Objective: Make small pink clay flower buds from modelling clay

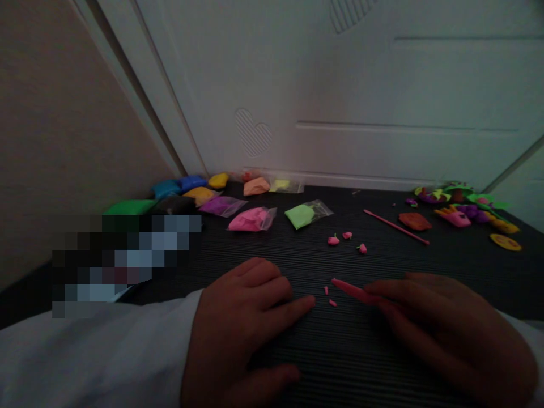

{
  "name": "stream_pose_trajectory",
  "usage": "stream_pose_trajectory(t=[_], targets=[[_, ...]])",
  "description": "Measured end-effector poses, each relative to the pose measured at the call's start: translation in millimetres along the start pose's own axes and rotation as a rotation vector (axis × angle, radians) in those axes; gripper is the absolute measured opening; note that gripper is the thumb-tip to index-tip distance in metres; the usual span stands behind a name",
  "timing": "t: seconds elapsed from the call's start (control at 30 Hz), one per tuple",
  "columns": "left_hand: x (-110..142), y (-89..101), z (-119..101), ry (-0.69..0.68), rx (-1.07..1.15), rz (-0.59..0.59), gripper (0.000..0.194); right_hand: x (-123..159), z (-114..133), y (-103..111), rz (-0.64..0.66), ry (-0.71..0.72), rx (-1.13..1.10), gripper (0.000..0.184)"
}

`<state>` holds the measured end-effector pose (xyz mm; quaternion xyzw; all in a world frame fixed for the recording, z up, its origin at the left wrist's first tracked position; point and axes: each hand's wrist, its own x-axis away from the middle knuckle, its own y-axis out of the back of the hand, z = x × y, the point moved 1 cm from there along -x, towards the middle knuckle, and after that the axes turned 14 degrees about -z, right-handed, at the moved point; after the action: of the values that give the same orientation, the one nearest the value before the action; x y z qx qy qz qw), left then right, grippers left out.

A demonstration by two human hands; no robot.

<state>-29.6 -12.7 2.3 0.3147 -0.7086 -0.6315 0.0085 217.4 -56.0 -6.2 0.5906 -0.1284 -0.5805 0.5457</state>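
No text, label, brand, number or sign is legible.
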Motion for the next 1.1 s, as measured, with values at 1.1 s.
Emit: stream_pose_trajectory(t=[1.1], targets=[[-7.1,-2.2,-1.7,0.035,-0.034,-0.228,0.014,-8.7,42.0,-20.1,-0.124,0.172,0.018,0.031]])
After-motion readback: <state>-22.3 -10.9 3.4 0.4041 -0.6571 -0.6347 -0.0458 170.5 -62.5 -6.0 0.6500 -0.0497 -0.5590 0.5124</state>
